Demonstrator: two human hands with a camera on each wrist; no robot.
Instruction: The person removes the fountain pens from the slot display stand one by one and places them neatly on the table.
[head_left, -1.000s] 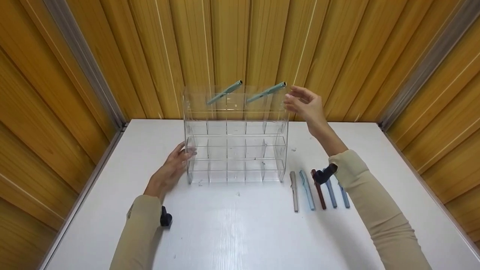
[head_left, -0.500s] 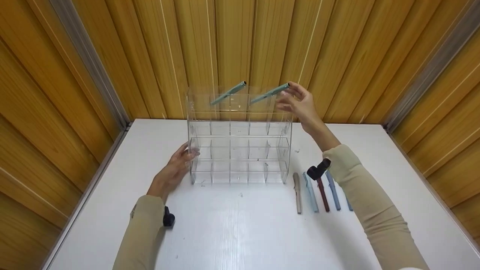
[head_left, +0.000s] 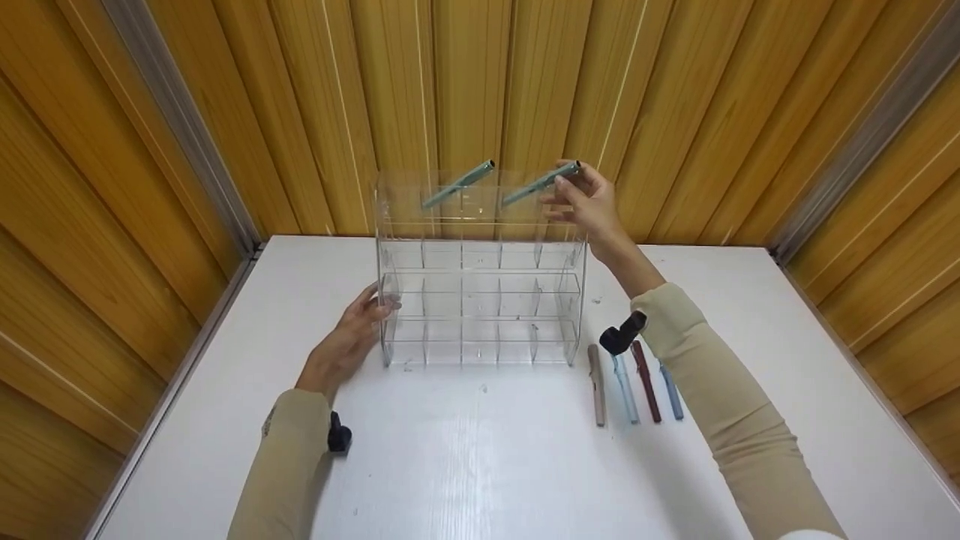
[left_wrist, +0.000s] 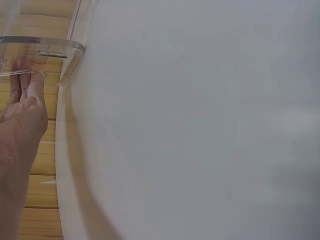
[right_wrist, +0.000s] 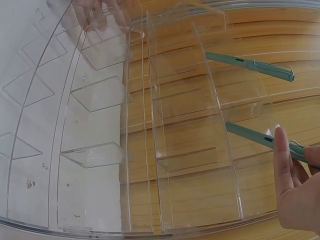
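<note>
A clear acrylic pen rack (head_left: 480,281) with several tiers of compartments stands on the white table. Two green pens lean in its top tier: the left pen (head_left: 459,184) stands untouched, while my right hand (head_left: 596,206) pinches the upper end of the right pen (head_left: 540,184). The right wrist view shows thumb and fingers around that pen (right_wrist: 250,134) near its clip, its lower end still inside the compartment. My left hand (head_left: 349,334) rests against the rack's left side, with fairly straight fingers (left_wrist: 36,90) touching the clear panel; the fingertips show through the acrylic.
Right of the rack, a grey-brown pen (head_left: 597,386), a light blue pen (head_left: 624,390), a dark red pen (head_left: 646,382) and a blue pen (head_left: 673,394) lie in a row, partly under the right sleeve (head_left: 727,390). A wood-patterned wall (head_left: 465,90) rises behind the table.
My right hand has moved left from beside the rack and taken hold of the right green pen's upper end. The left hand keeps its place at the rack; the head view has shifted slightly.
</note>
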